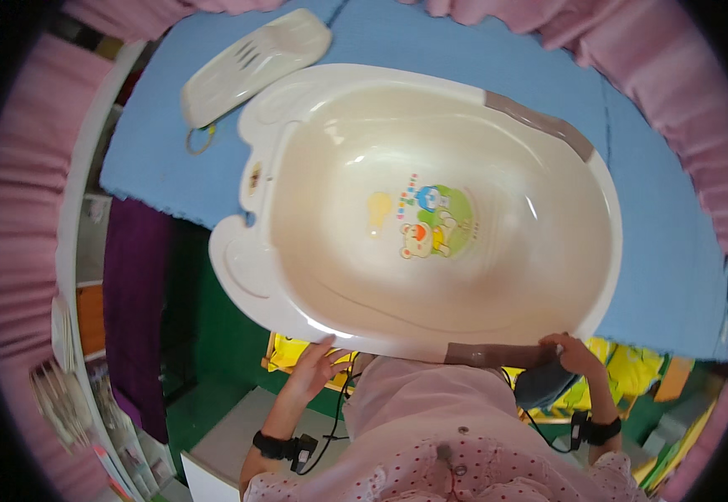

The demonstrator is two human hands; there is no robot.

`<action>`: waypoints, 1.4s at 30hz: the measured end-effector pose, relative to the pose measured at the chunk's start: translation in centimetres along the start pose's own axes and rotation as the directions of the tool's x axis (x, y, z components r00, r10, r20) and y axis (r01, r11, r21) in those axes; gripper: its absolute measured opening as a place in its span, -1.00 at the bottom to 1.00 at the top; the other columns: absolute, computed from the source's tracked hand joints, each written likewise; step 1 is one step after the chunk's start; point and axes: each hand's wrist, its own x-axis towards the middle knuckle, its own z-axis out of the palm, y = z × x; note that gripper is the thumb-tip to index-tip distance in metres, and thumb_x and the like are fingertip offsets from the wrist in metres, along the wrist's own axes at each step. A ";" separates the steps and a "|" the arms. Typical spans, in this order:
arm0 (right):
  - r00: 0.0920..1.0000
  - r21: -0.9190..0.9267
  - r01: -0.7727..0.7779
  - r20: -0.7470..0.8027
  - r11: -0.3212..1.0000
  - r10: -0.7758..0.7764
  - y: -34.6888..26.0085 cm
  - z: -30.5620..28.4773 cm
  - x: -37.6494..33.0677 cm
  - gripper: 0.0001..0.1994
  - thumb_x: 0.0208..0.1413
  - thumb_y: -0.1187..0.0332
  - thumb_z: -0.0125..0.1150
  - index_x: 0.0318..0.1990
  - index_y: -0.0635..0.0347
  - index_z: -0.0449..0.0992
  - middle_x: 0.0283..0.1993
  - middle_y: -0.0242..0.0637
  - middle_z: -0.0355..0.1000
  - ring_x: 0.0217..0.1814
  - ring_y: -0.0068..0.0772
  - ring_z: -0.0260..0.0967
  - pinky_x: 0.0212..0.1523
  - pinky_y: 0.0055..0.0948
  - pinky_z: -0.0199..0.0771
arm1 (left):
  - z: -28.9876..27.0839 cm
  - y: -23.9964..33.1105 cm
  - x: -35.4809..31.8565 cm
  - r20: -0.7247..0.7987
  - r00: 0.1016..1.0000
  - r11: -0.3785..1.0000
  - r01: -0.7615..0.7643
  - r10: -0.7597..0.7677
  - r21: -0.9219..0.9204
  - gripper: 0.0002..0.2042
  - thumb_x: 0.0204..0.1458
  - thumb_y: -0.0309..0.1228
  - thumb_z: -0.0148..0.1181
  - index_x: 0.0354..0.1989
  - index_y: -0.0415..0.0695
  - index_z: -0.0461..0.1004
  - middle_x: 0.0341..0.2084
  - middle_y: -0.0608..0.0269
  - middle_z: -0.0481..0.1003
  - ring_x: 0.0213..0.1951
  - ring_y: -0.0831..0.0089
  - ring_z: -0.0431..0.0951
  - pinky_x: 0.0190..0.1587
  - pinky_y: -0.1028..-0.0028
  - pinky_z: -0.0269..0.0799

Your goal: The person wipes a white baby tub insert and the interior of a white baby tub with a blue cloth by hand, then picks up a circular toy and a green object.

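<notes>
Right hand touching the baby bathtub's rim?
Touching. The head view shows it: the right hand curls onto the near rim of the baby bathtub, at the brown strip's right end.

Apparently a baby-care room, shown by the baby bathtub (506, 276), blue-covered table (673, 243), pink curtains (29, 217) and filled shelves (94, 355).

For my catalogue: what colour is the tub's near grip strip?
The near grip strip looks greyish brown in the head view.
</notes>
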 end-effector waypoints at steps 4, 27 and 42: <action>0.980 0.294 -0.113 -0.122 0.949 0.154 -6.7 -6.8 -3.4 -0.58 -0.47 0.65 -0.33 -0.38 0.21 0.41 -0.45 -0.37 0.32 -0.46 -0.63 0.20 -0.48 -0.68 0.15 | -3.5 1.5 -1.1 -0.118 0.993 0.647 0.100 -0.016 0.756 -0.56 0.05 -0.21 -0.11 -0.01 -0.29 0.17 -0.14 0.12 0.31 -0.16 0.35 0.40 -0.24 0.47 0.38; 0.996 -0.808 -0.039 0.015 0.588 0.086 -8.6 12.2 27.4 -0.32 -0.10 0.04 0.09 0.13 -0.73 -0.20 0.30 -0.19 -0.56 0.27 0.24 -0.44 0.00 0.31 -0.06 | -2.6 13.3 7.8 0.320 0.390 -0.397 0.133 0.863 0.908 -0.36 -0.15 -0.02 0.01 0.16 0.13 0.01 0.19 0.00 -0.19 0.17 -0.21 -0.31 0.04 -0.21 -0.41; 0.852 -0.461 0.031 -0.451 0.887 -0.264 -8.8 6.1 37.1 -0.47 0.03 0.38 -0.17 0.18 0.11 -0.13 -0.14 0.18 0.26 -0.19 0.21 0.25 -0.20 -0.08 0.26 | -2.4 13.9 7.7 0.329 0.392 -0.404 0.125 0.859 0.906 -0.33 -0.22 -0.12 0.06 0.16 0.13 0.01 0.18 0.00 -0.18 0.15 -0.25 -0.30 0.01 -0.23 -0.35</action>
